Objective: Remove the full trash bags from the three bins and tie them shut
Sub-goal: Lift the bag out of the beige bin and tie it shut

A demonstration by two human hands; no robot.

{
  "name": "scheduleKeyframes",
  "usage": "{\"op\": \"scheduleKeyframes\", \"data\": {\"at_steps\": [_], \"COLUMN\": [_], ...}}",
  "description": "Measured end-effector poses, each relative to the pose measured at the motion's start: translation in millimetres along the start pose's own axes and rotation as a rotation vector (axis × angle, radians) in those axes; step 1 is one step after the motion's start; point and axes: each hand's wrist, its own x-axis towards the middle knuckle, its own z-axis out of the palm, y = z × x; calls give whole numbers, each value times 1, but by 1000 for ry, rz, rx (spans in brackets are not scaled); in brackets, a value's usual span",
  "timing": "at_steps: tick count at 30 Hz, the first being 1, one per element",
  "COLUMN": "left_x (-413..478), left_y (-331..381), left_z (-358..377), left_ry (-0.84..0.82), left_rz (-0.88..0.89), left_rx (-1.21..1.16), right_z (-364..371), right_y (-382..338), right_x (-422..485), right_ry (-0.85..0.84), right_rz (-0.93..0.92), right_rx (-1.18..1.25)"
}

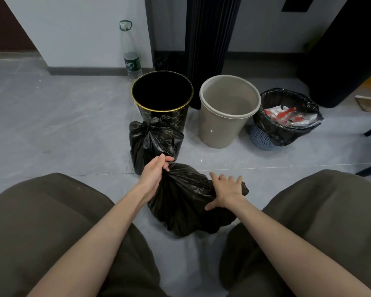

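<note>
Head view: left grip (156,174) pinches a gathered corner of the untied bag (180,206) on the floor at 6 o'clock. The right grip (227,191) is released, fingers spread flat on it. The tied bag (152,140) stands at its 11 o'clock

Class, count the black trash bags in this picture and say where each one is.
3. A tied bag stands before the black bin; the left hand grips and the right hand presses a second bag; a third bag lines the blue basket. Others may be hidden.

The black bin (181,120) and beige bin (219,129) stand empty — knotted bag (153,142) upright, loose bag (186,202) lying beside it, third bag (272,127) full in blue basket (260,139).
</note>
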Motion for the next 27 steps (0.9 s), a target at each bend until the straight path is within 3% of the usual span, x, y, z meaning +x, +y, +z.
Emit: {"op": "scheduleKeyframes", "data": {"at_steps": [2,6,8,11,14,18,21,24,25,27], "left_x": [3,7,8,4,-5,-5,-2,0,0,-1], "left_y": [-5,-13,-16,-23,-32,-45,-50,-54,-54,-54], "left_z": [-2,3,11,21,28,34,39,43,44,46], "left_ry": [0,-41,-105,-247,-336,-318,-341,-365,-362,-358], "left_rz": [47,117,129,113,169,110,111,107,106,110], "left_rx": [162,473,639,1015,1365,1396,1407,1381,1363,1335], "right_z": [-1,-10,-19,-32,-33,-23,-15,-14,-14,-13], "right_y": [11,25,29,32,40,38,34,32,32,30], "right_x": [-3,-7,-9,-15,-15,-19,-20,-16,-15,-14], "right_ry": [-20,-80,-248,-568,-652,-702,-642,-397,-272,-35], "right_rz": [58,7,-47,-79,-86,-158,-193,-125,-94,-71], "right_rx": [-105,-115,96,681,1101,1390,1572,1680,1594,1149]}}
